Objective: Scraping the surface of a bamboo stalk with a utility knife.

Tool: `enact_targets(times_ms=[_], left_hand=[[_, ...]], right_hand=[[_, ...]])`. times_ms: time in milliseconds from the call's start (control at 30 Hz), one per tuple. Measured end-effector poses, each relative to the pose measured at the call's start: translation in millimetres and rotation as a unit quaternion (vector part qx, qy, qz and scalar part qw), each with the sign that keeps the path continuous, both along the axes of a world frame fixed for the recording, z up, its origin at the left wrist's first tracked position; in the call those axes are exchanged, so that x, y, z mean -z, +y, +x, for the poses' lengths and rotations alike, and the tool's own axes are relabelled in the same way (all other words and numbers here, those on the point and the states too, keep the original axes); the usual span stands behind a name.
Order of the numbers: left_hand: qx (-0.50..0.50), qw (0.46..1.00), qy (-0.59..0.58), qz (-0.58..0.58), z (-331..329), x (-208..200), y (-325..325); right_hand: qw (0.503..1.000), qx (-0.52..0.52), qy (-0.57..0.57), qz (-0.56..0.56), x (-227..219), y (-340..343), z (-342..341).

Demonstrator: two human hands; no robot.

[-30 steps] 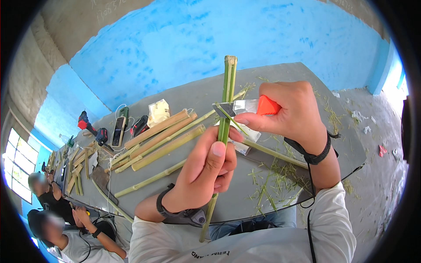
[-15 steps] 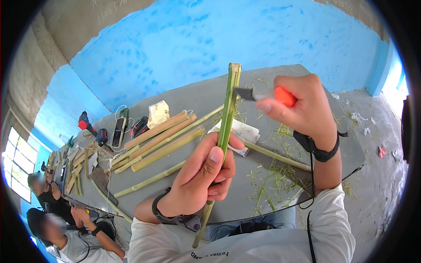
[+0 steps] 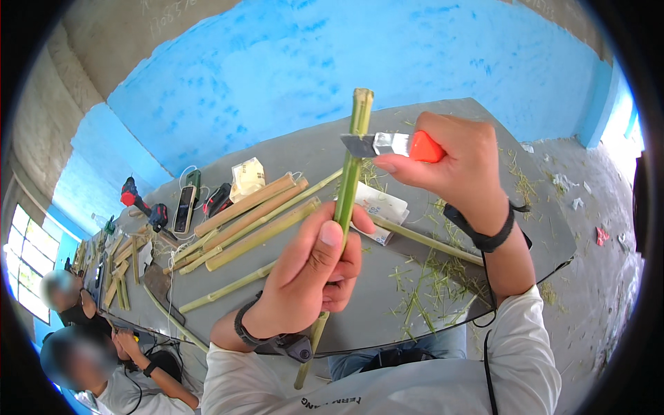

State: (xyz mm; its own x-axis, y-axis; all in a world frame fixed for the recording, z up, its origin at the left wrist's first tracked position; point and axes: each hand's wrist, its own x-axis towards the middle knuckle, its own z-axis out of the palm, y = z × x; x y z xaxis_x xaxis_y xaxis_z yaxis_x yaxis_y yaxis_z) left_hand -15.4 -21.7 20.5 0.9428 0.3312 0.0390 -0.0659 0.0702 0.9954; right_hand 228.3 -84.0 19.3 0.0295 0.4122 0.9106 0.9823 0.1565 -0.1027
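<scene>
Left hand (image 3: pixel 315 280) clamped round a green bamboo stalk (image 3: pixel 349 180) at mid-length, thumb laid up along its near side. Stalk held nearly upright in front of the chest, long axis running from below the left wrist up past both hands, leaning slightly rightward at the top. Right hand (image 3: pixel 460 169) closed on the orange handle of a utility knife (image 3: pixel 391 144), above and to the right of the left hand. Blade pointing left, laid across the stalk close under its top end, roughly square to the long axis; seemingly touching, though bite into the fibre not discernible. Right hand the nearer one to the stalk's tip, left hand well below the blade.

Lower end of the stalk cut off from view behind the left forearm and white sleeve. Knife handle mostly hidden inside the right fist. Beyond the hands, a grey table (image 3: pixel 539 228) with a row of bamboo poles (image 3: pixel 252 221) off to the left and green shavings (image 3: pixel 429 283) under the right wrist. Two other people low at far left, blurred.
</scene>
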Motion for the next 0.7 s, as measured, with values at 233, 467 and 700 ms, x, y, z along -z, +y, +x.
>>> enact_targets(times_ms=[233, 467, 700], left_hand=[[0.047, 0.998, 0.014, -0.050, -1.7, 0.5, -1.9], [0.030, 0.999, -0.009, -0.038, -0.8, 2.5, -4.0], [0.020, 1.000, -0.006, -0.005, -0.5, 5.2, 1.6]], right_hand=[[0.968, 0.100, 0.223, 0.058, -14.4, -2.0, 10.1], [0.983, -0.014, 0.182, -0.030, -15.8, -17.9, 0.0], [0.992, -0.049, 0.036, -0.113, -6.7, -16.5, -19.2]])
